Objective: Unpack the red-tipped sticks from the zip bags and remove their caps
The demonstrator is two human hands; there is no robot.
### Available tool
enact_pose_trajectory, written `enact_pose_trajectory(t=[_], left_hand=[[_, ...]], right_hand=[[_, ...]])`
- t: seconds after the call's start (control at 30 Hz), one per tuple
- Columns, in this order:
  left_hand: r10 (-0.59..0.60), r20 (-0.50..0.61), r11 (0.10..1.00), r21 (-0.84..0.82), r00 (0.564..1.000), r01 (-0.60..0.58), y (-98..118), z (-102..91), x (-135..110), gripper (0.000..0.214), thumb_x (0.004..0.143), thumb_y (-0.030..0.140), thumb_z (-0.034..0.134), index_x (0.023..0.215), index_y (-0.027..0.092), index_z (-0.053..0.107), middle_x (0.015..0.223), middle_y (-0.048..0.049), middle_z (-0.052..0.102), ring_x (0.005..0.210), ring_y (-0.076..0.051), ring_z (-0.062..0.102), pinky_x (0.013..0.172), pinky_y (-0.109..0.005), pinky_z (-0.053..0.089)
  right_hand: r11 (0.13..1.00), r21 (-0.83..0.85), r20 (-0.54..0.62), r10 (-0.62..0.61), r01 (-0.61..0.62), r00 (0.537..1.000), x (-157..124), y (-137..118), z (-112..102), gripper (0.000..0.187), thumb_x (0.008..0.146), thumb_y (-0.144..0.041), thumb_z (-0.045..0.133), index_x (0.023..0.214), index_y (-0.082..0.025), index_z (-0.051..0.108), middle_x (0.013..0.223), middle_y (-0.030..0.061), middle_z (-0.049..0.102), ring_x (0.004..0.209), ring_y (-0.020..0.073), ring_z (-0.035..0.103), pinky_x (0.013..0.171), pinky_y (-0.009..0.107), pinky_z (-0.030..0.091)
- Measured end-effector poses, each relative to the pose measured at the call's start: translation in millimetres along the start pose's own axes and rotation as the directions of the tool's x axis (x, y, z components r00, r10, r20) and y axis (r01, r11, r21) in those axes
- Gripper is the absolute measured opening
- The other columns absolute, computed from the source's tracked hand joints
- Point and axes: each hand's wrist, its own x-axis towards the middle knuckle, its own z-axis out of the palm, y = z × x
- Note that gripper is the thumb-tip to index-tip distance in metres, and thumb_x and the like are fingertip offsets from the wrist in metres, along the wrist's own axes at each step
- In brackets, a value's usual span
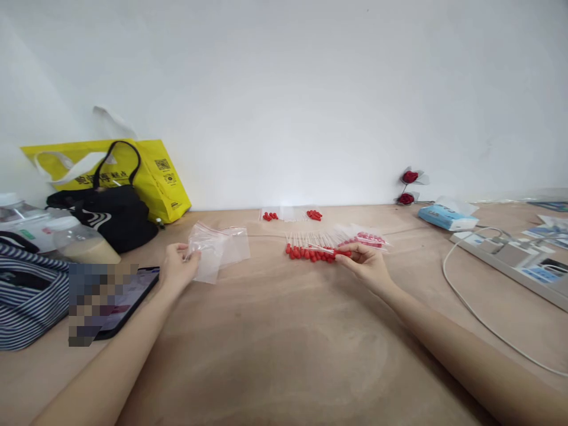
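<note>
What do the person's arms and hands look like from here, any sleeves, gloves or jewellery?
The left forearm and right forearm are bare as far as the frame shows; no sleeve edge is in view. The left hand and right hand wear no gloves. No watch, bracelet or ring shows on either.

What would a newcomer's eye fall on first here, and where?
The row of red-capped tubes at the middle of the table, its end touched by the right hand. Then the clear plastic bag pinched in the left hand, and the yellow bag against the wall at left.
</note>
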Motion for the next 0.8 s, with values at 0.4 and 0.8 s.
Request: enact_pose_trajectory(t=[0.4,0.8], left_hand=[[0.65,0.194,0.749,-0.002,0.735,-0.662,36,41.6,-64,0.039,0.078,0.033,0.045,0.111,0.013,0.044,0.117,-0.0135,0.047,0.113,-0.024,0.042,0.098,-0.039,0.032],[0.576,0.526,0.81,-0.266,0.626,-0.523,92,122.1,-78,0.063,0.077,0.019,0.044,0.134,0.011,0.019,0.135,-0.014,0.036,0.123,-0.023,0.036,0.102,-0.036,0.029]], right_hand=[[0.745,-0.628,0.019,-0.273,0.224,0.962,43,6,83,0.018,0.077,-0.018,0.048,0.086,-0.017,0.064,0.085,0.0079,0.057,0.074,0.0166,0.055,0.069,0.029,0.046],[0.688,-0.678,0.107,-0.256,0.259,0.961,41,20,89,0.02,0.077,-0.028,0.057,0.093,-0.018,0.062,0.088,0.0083,0.062,0.078,0.0197,0.058,0.067,0.028,0.044]])
